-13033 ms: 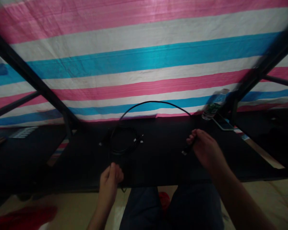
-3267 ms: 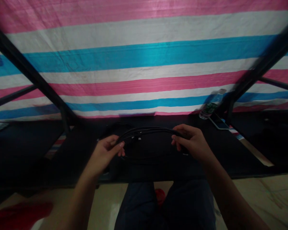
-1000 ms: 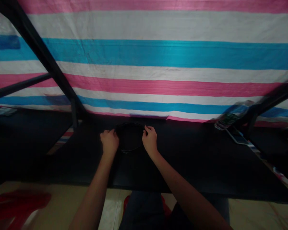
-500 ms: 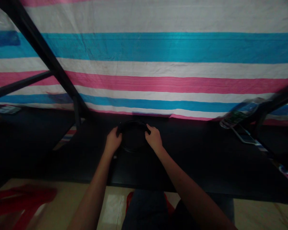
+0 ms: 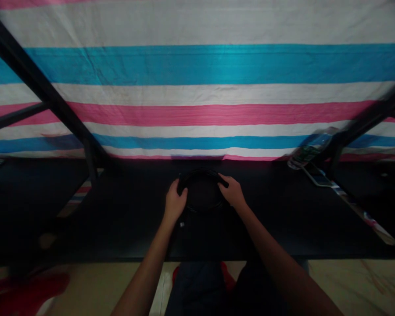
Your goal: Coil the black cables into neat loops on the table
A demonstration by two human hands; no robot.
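A black coiled cable [image 5: 202,210] forms a ring above or on the dark table; I cannot tell whether it touches the surface. My left hand [image 5: 176,202] is closed around the left side of the coil, thumb on the inside. On the opposite side my right hand [image 5: 232,191] grips the coil between thumb and fingers. Just below my left hand shows a small whitish piece [image 5: 182,224], too small to name. The coil's dark strands blend into the black tabletop [image 5: 125,210].
A clear plastic bottle [image 5: 311,149] lies tilted at the back right, beside a phone [image 5: 317,175]. Black metal frame bars [image 5: 49,98] rise at both sides. Striped sheeting [image 5: 197,66] hangs behind. Something red [image 5: 29,285] is at lower left, near a blurred brownish patch [image 5: 48,240].
Both hands and the coil have shifted right over the table, while the view has turned slightly right. The grip on the coil looks the same. A brownish patch now shows at the left table edge.
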